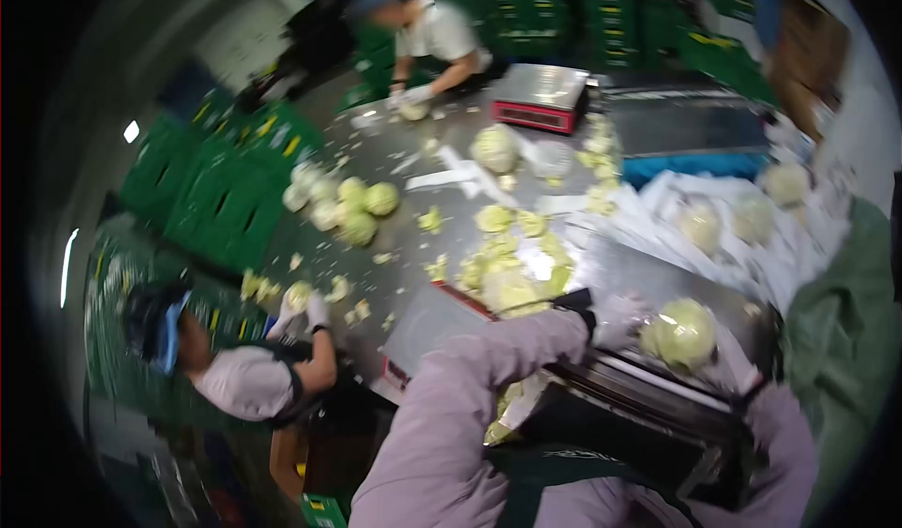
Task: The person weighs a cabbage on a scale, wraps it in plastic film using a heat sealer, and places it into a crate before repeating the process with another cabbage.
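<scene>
A pale green cabbage (684,333) with shiny clear film over it sits above the wrapping machine (648,378), between my two gloved hands. My left hand (620,319) is at its left side, its fingers against the film and somewhat blurred. On the other side, my right hand (735,364) holds the cabbage's lower right edge, partly hidden by glare and film. Both my sleeves are lilac. A sheet of clear film (611,270) stretches over the metal top behind my left hand.
Loose cabbage leaves (507,288) and a scale (437,326) lie left of my arm. Wrapped cabbages (700,225) rest on white plastic at the back right. Another scale (540,96) stands farther off. Two co-workers (249,378) handle cabbages across the metal table (376,274).
</scene>
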`<control>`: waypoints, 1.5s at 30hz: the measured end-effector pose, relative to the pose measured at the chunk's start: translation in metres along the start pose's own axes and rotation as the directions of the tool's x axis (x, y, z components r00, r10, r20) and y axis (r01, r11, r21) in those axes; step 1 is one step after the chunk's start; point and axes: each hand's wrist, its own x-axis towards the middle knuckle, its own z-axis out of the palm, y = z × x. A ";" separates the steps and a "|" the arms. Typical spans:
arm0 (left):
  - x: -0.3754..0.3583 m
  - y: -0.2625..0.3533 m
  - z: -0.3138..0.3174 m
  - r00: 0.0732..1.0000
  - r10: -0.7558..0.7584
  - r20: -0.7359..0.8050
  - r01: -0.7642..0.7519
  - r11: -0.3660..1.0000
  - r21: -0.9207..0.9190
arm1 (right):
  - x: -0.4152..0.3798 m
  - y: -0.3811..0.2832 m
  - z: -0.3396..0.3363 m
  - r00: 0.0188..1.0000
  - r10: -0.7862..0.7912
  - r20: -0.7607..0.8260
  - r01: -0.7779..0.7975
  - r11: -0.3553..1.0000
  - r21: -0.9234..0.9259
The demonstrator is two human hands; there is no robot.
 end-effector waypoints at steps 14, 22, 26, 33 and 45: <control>-0.077 0.154 -0.070 0.843 -0.124 0.524 0.493 0.571 -0.657 | -0.083 -0.096 0.049 0.873 0.174 0.455 -0.463 0.587 0.664; -0.183 0.180 0.023 0.719 -0.291 0.631 0.695 0.311 -0.649 | -0.140 -0.097 0.166 0.918 0.240 0.315 -0.395 0.618 0.680; -0.227 0.182 0.033 0.703 -0.363 0.612 0.617 -0.117 -0.778 | -0.179 -0.095 0.175 0.829 0.472 0.299 -0.506 0.406 0.761; -0.260 0.217 0.028 0.383 -0.581 0.718 0.232 -0.692 -0.684 | -0.234 -0.132 0.200 0.889 0.409 -0.208 -0.316 0.874 0.369; -0.284 0.229 0.005 0.419 -0.659 0.624 0.347 -0.519 -0.781 | -0.193 -0.143 0.218 0.430 0.727 -0.535 0.049 0.573 0.818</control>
